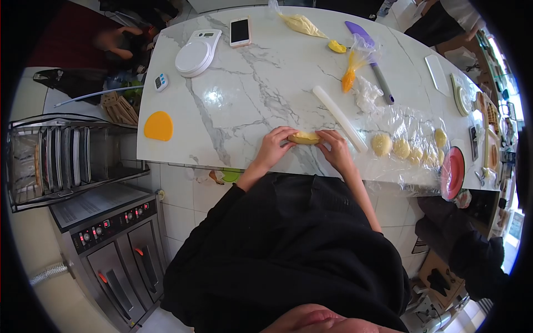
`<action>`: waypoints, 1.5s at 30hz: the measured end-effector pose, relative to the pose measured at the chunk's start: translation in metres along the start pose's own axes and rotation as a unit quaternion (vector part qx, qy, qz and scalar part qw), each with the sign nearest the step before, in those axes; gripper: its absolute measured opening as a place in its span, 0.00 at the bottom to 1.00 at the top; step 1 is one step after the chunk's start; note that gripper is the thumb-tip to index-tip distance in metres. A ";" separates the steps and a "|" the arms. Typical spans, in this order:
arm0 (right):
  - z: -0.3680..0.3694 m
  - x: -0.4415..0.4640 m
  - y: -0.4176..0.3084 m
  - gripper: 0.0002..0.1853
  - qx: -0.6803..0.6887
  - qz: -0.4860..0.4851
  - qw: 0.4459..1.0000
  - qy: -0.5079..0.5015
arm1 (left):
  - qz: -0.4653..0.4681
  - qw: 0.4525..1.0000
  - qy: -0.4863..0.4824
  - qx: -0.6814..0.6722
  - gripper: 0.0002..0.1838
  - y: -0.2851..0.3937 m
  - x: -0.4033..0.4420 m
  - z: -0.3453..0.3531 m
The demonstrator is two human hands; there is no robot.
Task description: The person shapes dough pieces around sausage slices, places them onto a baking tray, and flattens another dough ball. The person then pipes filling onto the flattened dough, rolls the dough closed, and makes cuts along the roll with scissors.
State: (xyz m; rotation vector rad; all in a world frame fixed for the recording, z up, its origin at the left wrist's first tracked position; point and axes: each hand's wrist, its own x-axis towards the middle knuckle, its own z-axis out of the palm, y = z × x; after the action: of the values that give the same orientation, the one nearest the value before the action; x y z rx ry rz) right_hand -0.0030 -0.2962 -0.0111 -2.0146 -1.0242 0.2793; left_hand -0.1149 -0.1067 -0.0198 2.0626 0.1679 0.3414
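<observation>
A short, elongated piece of yellow dough (303, 138) lies at the near edge of the marble table, between my two hands. My left hand (275, 145) pinches its left end with fingers and thumb. At the opposite end, my right hand (332, 147) has its fingers closed on the dough in the same way. A translucent white rolling pin (340, 119) rests slantwise just beyond my right hand. Further right, several round dough balls (381, 145) sit under and beside clear plastic film (411, 119).
On the marble table (250, 100) are a yellow scraper (159, 126), a timer (161, 82), a white scale (196, 54), a phone (240, 31), piping bags (302, 25) and a purple spatula (360, 32). A pink plate (453, 173) is at right; an oven (116, 250) stands lower left.
</observation>
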 end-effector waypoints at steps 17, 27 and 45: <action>-0.012 0.000 0.010 0.11 -0.010 0.036 0.999 0.035 | -0.063 0.998 0.000 0.031 0.19 -0.009 0.002 -0.015; 0.003 0.002 0.004 0.18 -0.018 -0.057 0.998 0.016 | 0.101 0.992 0.001 0.073 0.24 -0.004 0.007 0.004; -0.017 0.018 0.005 0.12 0.168 0.216 0.958 -0.088 | -0.260 0.952 -0.160 0.022 0.23 0.022 0.048 -0.005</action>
State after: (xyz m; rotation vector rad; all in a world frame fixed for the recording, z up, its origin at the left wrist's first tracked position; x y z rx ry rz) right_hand 0.0206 -0.2942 -0.0018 -1.9006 -0.5764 0.8220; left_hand -0.0719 -0.1006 0.0097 1.9961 0.5087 -0.3227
